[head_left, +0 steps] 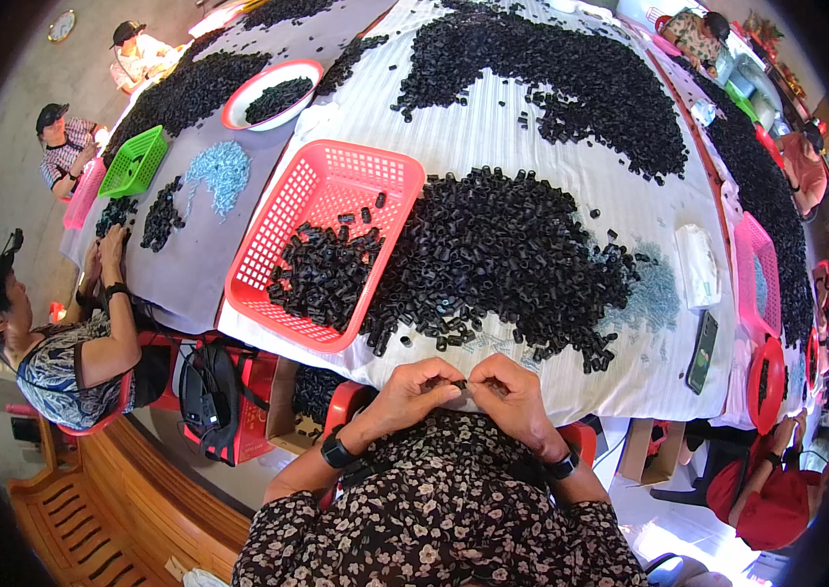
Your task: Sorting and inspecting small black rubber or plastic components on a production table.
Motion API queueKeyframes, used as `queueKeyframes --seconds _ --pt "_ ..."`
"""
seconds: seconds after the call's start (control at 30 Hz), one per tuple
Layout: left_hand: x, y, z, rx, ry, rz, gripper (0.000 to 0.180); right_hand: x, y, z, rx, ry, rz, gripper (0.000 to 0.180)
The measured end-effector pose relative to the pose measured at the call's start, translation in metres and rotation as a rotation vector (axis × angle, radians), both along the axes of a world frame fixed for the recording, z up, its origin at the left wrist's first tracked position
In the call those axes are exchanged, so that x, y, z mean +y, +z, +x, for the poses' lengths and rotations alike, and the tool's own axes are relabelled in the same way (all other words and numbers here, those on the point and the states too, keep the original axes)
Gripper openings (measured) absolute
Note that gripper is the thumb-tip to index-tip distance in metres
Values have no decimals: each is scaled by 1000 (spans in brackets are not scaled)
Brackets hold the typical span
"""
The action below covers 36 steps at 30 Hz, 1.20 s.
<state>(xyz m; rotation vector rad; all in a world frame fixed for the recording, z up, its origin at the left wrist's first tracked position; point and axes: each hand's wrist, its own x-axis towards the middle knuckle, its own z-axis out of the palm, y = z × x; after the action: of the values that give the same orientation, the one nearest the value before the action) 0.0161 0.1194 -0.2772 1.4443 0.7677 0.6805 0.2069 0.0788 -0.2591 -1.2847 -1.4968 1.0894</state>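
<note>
Left hand [416, 391]: thumb and forefinger pinched narrow on a small black piece [460, 383], above the person's lap at the table's near edge.
Right hand [514, 393]: thumb and forefinger drawn close together, tips meeting the same piece from the other side; I cannot tell whether something smaller is between them.
Black heap [492, 254]: loose short tubular pieces on the white cloth [581, 391], just beyond both hands.
Coral basket [282, 328]: left of the heap and touching it, tilted in view, with more black pieces inside.
Clear bluish pieces [651, 293]: scattered at the heap's right edge.
White packet [698, 266]: right of the bluish pieces; any print on it is too small to read.
Phone [702, 352]: lies on the cloth just below the packet, its markings illegible.
Red box [256, 416]: on the floor side beside a black backpack [209, 396], bearing pale markings too small to make out.
Wall clock [61, 26]: top left, its dial unreadable here.
Dark watch [338, 450]: on the left wrist, its face turned up, no details legible.
</note>
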Motion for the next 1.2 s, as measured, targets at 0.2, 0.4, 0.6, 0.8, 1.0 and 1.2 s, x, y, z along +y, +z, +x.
queueKeyframes --seconds 0.2,0.4,0.6,0.8,1.0,1.2 --pt "-3 -10 -1 -60 -80 -169 10 -6 5 3 -27 51 -20 6" --pt "-2 -17 -2 -155 -183 -275 9 -9 7 3 -148 111 153 9" --pt "-5 -26 -2 -292 -71 -567 11 -5 2 2 -211 160 253 9" --pt "-3 -25 -5 -201 -125 -457 9 -7 -20 9 504 182 -480 7" --pt "-4 -22 -5 -268 -131 -476 8 -9 -16 7 330 175 -353 8" --pt "-2 -22 -6 -262 -165 -525 7 -8 -17 9 326 203 -389 10"
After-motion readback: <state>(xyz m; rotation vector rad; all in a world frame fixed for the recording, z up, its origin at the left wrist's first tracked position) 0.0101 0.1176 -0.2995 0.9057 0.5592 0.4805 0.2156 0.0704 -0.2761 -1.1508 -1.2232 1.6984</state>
